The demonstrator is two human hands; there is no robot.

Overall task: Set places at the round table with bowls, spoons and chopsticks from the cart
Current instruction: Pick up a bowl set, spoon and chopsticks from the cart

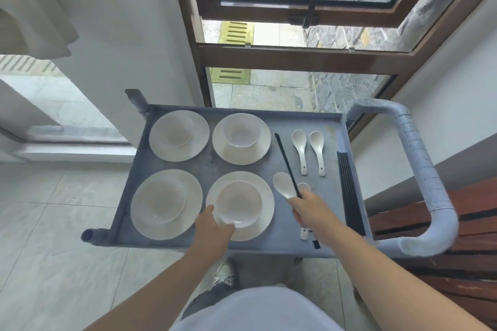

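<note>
Now, left hand (215,224): grips the near rim of a bowl (239,204) on its plate (265,196).
Right hand (309,209): curled round a spoon (282,186) and chopsticks (286,165), both pointing away from it.
Beyond right hand: two spoons (309,150); more chopsticks (349,191) to its right.
Cart tray (333,126): three more bowls on plates, left of and beyond the left hand.
Writing: none readable.

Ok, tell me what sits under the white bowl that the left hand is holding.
A round white plate lies under the white ceramic bowl on the grey cart tray. The left hand and the bowl cover the plate's middle.
</note>
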